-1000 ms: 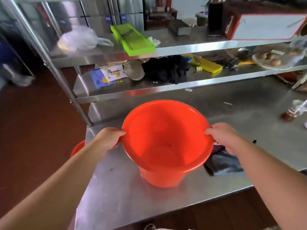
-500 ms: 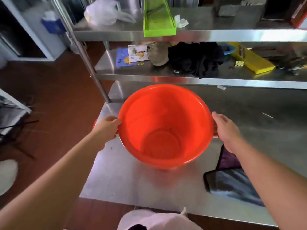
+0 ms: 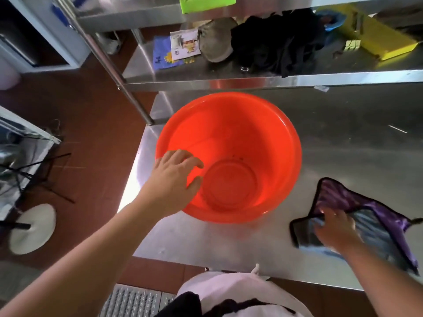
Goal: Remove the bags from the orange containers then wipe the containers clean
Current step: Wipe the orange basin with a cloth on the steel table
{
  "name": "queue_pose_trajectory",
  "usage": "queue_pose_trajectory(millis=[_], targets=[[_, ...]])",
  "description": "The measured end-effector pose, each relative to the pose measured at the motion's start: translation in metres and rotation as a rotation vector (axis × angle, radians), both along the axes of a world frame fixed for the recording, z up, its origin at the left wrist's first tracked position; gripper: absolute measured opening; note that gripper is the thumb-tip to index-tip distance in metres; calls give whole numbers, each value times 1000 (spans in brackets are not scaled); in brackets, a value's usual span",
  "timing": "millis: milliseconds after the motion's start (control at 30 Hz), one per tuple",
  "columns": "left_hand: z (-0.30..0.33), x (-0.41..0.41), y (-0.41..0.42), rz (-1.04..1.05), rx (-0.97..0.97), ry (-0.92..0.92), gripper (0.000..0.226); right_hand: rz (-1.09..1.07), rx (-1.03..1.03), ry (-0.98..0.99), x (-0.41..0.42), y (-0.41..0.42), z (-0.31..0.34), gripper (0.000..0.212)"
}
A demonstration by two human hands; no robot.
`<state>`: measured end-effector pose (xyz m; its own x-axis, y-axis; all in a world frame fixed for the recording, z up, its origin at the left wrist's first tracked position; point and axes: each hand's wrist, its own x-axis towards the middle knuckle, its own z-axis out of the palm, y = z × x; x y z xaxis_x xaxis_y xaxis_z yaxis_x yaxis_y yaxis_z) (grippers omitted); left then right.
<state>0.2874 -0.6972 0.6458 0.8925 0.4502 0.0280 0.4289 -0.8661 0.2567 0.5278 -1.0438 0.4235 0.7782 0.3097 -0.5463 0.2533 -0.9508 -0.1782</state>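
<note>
One orange plastic bucket (image 3: 229, 156) stands upright on the stainless steel worktable (image 3: 343, 138), near its left end and just in front of the shelf post (image 3: 119, 72). It is round and glossy, wide at the rim and narrowing to a flat circular base marked with concentric rings; no bag lines it, and a few small dark specks sit on the inner wall above the base. One cleaning cloth (image 3: 357, 220) lies on the table to the right of the bucket, apart from it; it is purple and grey-blue with a dark stitched border, partly folded over itself. Two hands are in view. The left hand (image 3: 172, 181) reaches over the bucket's near-left rim, fingers loosely spread and slightly bent, the fingertips hanging inside against or just above the inner wall; whether they actually touch the plastic cannot be told, and nothing is gripped. The right hand (image 3: 332, 229) lies on the cloth with its fingers bent down onto the fabric near the folded left edge; motion blur keeps it unclear whether they pinch the cloth or merely press on it. On the lower shelf (image 3: 297, 76) behind sit one black garment (image 3: 274, 46), one grey cap (image 3: 217, 42), printed leaflets (image 3: 183, 43) and one yellow tray (image 3: 375, 40).
</note>
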Motion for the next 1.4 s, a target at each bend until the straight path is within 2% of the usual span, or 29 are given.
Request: queue_pose_trajectory(millis=[67,167,267,333,533,700,833,933,967,1033,1067,1100,1167,1200,1267,1333,1400], targets=[[3,3,-17,-181,-7,126,36,-14,-104,7,-7,-6,-2,79],[7,9,-33,-312,-83,267,47,-58,-123,71,-9,-11,-8,92],[10,7,-44,-420,-133,341,52,-58,-123,126,-7,-17,-20,101],[10,5,-49,-459,-123,359,52,-44,-130,89,-9,-25,-27,102],[9,5,-55,-483,-81,357,37,3,-153,-67,-13,-34,-31,85],[14,8,-51,-468,-112,365,32,128,-143,-119,-15,-34,-22,41],[26,21,-33,-449,-138,335,30,253,-169,-58,-14,-44,-28,47],[45,39,-15,-427,-187,332,14,269,-81,-22,-11,-49,-25,36],[52,47,-8,-428,-196,330,11,163,-71,15,-12,-47,-18,30],[64,63,5,-409,-193,311,19,-30,-55,159,-5,-43,-15,23],[68,71,12,-386,-198,298,20,-98,52,152,-4,-43,-16,27],[73,79,19,-364,-204,286,20,-294,146,285,-1,-42,-6,26],[82,96,33,-338,-210,259,17,-654,490,177,-1,-40,9,22],[86,103,38,-331,-210,249,15,-856,624,190,1,-35,18,21],[93,118,47,-343,-201,245,17,-1104,801,290,-1,-24,50,24],[99,131,51,-359,-194,268,24,-1209,1033,277,-6,-8,84,24],[104,142,53,-378,-162,279,29,-1223,1183,254,-10,12,118,22]])
